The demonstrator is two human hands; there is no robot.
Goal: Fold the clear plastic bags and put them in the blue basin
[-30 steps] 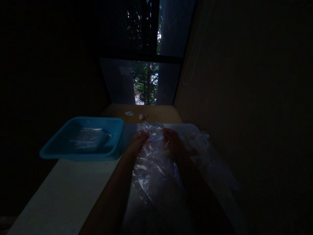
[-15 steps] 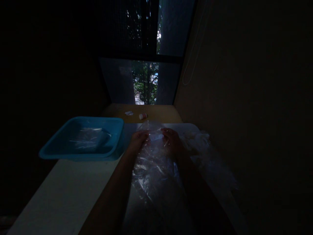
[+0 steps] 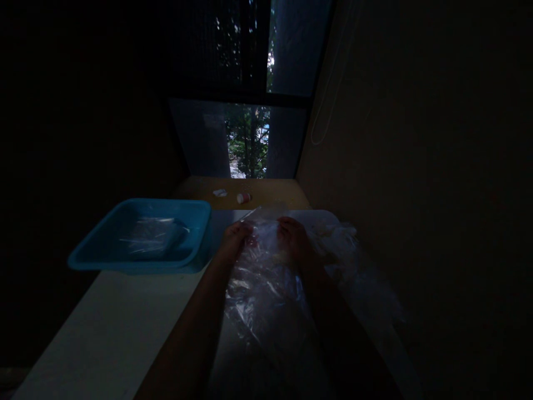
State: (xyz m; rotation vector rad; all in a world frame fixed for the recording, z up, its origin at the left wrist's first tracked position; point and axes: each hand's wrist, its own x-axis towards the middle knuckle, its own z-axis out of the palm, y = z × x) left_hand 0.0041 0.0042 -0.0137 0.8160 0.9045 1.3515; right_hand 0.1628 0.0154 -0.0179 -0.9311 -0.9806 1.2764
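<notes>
— Right of the blue rectangular plastic basin (image 3: 133, 267), what is held?
— By the left hand (image 3: 234, 239), pinched closed, clear crinkled plastic film (image 3: 254, 300), over the white flat table (image 3: 104, 333); likewise by the right hand (image 3: 296, 239). Tension is best kept even.

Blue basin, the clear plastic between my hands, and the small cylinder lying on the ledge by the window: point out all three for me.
Blue basin (image 3: 133, 267): head view, on its near rim.
Clear plastic (image 3: 258, 289): head view, on its crinkled middle.
Small cylinder (image 3: 244, 198): head view, midway along its side.
</notes>
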